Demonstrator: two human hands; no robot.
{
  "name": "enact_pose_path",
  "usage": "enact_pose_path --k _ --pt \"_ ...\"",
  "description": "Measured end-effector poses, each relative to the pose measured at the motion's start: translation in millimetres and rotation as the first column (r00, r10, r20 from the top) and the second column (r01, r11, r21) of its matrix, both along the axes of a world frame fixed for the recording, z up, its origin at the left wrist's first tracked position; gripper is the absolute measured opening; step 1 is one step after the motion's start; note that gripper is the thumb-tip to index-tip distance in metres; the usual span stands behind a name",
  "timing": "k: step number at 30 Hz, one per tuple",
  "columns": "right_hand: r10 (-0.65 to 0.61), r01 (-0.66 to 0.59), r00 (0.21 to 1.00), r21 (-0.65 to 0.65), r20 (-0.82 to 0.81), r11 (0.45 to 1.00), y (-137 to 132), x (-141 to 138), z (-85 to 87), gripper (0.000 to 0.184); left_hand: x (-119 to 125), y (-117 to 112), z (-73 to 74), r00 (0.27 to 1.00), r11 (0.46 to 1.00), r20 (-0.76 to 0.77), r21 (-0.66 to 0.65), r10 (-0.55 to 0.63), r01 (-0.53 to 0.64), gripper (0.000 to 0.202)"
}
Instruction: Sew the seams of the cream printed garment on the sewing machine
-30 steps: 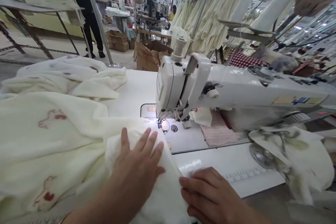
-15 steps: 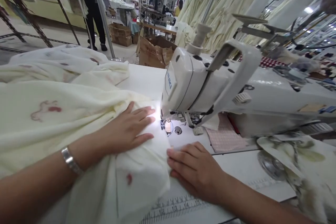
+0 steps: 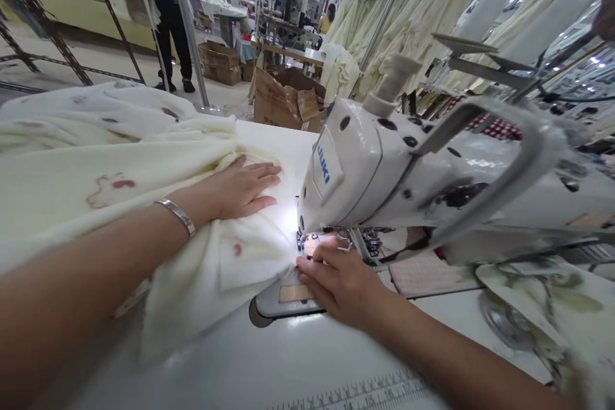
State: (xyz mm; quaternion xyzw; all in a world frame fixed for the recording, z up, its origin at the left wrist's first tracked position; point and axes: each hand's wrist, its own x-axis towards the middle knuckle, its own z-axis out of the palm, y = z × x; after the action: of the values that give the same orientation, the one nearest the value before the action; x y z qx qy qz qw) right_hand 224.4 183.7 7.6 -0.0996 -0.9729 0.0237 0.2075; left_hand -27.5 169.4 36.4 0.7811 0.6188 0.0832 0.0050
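Cream cloth point(image 3: 206, 275) extends its near edge toward eight o'clock from the right hand point(image 3: 341, 278), fingers bent, grip indeterminable; left hand point(image 3: 245, 189) rests atop at ten, fingers flat, slightly parted

Left forearm point(image 3: 103, 259) bare as far as visible, left wrist point(image 3: 204, 205) fitted with one silver-coloured bracelet point(image 3: 179, 212), narrow curved band, bright reflective finish, surface detail too small to read, left hand point(image 3: 244, 189) bare, right forearm point(image 3: 432, 338) bare, right hand point(image 3: 343, 277) bare.
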Motion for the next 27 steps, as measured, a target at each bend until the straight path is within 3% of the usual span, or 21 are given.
enact_pose_path --k 2,5,8,10,13,16,18,21,23,25,27 --pt "0.021 -0.023 0.999 -0.053 -0.031 0.998 -7 4 6.3 0.022 12 -18 -4.0 0.999 0.999 -0.019 0.021 0.048 -0.048 0.041" --pt "0.032 -0.05 0.996 -0.228 -0.082 0.972 -24 18 21.1 0.022 44 -63 -6.8 0.986 0.988 -0.056 0.032 0.155 -0.153 0.044" --pt "-0.075 0.033 0.99 -0.327 -0.117 0.944 -42 38 30.8 0.016 69 -92 0.2 0.976 0.979 -0.113 -0.057 0.186 -0.193 0.031" --pt "-0.159 0.114 0.981 -0.339 -0.109 0.934 -52 48 31.0 0.011 71 -89 8.0 0.986 0.984 -0.049 -0.083 0.157 -0.161 0.022" --pt "-0.269 0.245 0.962 -0.322 -0.033 0.915 -65 52 24.4 0.006 56 -64 15.1 0.982 0.99 0.124 -0.021 0.143 -0.141 0.013" --pt "-0.358 0.366 0.93 -0.285 0.08 0.886 -72 47 16.5 0.03 37 -49 24.7 0.969 0.993 0.22 -0.06 0.114 -0.104 0.014" --pt "-0.37 0.383 0.924 -0.291 0.102 0.877 -71 43 14.2 0.044 30 -60 40.3 0.953 0.992 0.28 -0.08 0.115 -0.096 0.024" --pt "-0.36 0.352 0.933 -0.288 0.029 0.89 -68 45 17.5 0.026 35 -109 68.6 0.91 0.995 0.406 -0.084 0.08 -0.05 0.028" --pt "-0.364 0.343 0.931 -0.254 -0.036 0.904 -71 53 24.4 0.018 49 -154 76.7 0.911 0.998 0.412 -0.058 -0.006 0.033 0.023" --pt "-0.318 0.29 0.945 -0.253 -0.078 0.923 -79 64 33.5 0.018 69 -197 70.1 0.961 0.995 0.26 -0.005 -0.097 0.102 0.019" --pt "-0.168 0.125 0.983 -0.383 -0.08 0.915 -87 75 42.6 0.014 85 -229 54.8 0.974 0.992 0.191 0.011 -0.126 0.126 0.018"
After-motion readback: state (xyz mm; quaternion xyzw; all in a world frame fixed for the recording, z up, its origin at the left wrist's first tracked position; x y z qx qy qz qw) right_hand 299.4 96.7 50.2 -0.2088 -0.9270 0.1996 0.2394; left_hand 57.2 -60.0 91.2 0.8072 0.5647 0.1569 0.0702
